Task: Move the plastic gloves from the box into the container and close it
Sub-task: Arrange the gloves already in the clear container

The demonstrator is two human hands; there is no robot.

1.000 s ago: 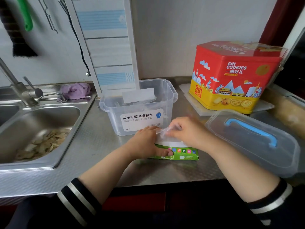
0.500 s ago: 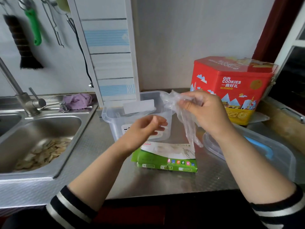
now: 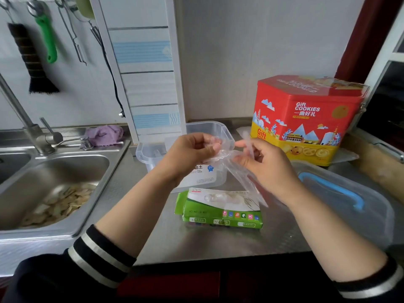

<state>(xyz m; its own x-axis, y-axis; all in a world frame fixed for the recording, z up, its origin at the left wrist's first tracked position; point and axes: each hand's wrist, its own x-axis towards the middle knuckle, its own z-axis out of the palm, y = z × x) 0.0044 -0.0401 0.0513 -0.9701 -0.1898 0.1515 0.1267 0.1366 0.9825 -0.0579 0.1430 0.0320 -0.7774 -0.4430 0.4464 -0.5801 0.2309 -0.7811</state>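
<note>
- Head view, step in hand: a transfer is under way. Both hands hold one thin plastic glove (image 3: 220, 157) in the air above the desk (image 3: 196, 241), in front of the open clear container (image 3: 215, 132).
- Grip, left: the left hand (image 3: 188, 153) has its fingers curled round the bunched upper end of the glove, so it is grasping the film.
- Grip, right: the right hand (image 3: 265, 165) pinches the other side of the same glove between thumb and fingertips; a loose tail of film hangs from it toward the box.
- Where the task's things lie: the green glove box (image 3: 220, 212) rests flat on the desk just below the hands, with more gloves showing in its opening. The lid (image 3: 349, 200) with its blue handle lies to the right, apart from the container.
- Next move, as a judgement: carry the glove forward over the rim and let go inside, gathering the trailing tail so it does not drape outside. More gloves remain, and the lid goes on last.
</note>
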